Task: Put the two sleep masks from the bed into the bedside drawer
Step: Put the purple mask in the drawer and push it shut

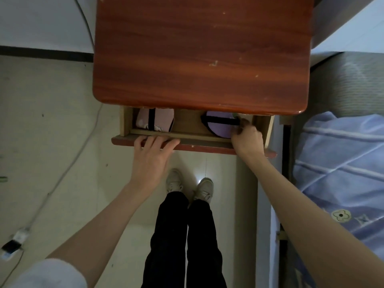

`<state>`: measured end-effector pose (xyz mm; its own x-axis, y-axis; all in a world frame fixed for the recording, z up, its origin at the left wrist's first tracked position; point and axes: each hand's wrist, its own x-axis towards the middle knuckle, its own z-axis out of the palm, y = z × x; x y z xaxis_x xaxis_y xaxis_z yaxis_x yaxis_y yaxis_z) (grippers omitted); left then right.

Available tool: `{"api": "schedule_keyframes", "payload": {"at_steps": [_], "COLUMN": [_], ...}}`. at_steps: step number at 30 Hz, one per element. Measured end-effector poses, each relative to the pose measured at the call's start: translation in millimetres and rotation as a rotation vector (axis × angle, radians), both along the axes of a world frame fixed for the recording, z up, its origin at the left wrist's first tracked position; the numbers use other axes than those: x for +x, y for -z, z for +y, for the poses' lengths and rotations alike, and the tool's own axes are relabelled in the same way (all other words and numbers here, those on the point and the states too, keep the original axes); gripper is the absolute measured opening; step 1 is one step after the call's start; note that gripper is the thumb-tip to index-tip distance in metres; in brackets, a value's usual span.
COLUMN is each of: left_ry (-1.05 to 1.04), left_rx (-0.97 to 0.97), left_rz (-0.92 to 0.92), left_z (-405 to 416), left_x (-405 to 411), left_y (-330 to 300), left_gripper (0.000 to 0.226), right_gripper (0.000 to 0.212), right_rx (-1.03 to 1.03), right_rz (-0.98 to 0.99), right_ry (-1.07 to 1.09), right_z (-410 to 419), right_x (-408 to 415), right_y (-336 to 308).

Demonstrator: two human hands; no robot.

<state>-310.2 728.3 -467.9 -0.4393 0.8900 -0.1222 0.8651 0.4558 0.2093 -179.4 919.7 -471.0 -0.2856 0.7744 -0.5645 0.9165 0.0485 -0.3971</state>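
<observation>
The bedside drawer (187, 121) is pulled partly out from under the red-brown nightstand top (199, 53). A pink sleep mask (154, 120) with a black strap lies at the drawer's left end. A purple sleep mask (220, 123) with a black strap lies at the right end. My left hand (151, 154) rests on the drawer's front edge with fingers spread over it. My right hand (246, 138) reaches into the drawer's right corner, fingers curled at the purple mask's edge; its fingertips are hidden, so a grip cannot be confirmed.
A bed with a blue striped quilt (340, 163) lies to the right, close to the nightstand. A white cable (62, 173) runs across the tiled floor on the left to a plug and small devices (14, 242). My legs and shoes (189, 188) stand below the drawer.
</observation>
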Motion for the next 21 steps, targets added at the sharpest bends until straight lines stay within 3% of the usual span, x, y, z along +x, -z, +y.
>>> {"api": "schedule_keyframes", "payload": {"at_steps": [3, 6, 9, 15, 21], "left_ry": [0.024, -0.031, -0.053, 0.076, 0.151], "left_rx": [0.015, 0.022, 0.072, 0.087, 0.033], "left_rz": [-0.007, 0.032, 0.071, 0.152, 0.202], "left_z": [0.4, 0.7, 1.6, 8.9, 11.0], "left_x": [-3.4, -10.3, -14.9, -22.1, -26.6], "left_y": [-2.9, -3.9, -6.1, -15.0, -18.3], "left_gripper": [0.027, 0.040, 0.056, 0.088, 0.093], "right_gripper": [0.028, 0.035, 0.053, 0.090, 0.124], "right_rx": [0.089, 0.212, 0.429, 0.717, 0.700], "right_rz": [0.097, 0.113, -0.040, -0.101, -0.184], "right_ry": [-0.136, -0.348, -0.612, -0.762, -0.890], "right_z": [-24.0, -40.0, -36.6, -19.0, -5.2], "right_x": [19.4, 36.9, 44.0, 38.7, 36.8], "right_y": [-18.2, -31.6, -34.0, -36.7, -40.4]}}
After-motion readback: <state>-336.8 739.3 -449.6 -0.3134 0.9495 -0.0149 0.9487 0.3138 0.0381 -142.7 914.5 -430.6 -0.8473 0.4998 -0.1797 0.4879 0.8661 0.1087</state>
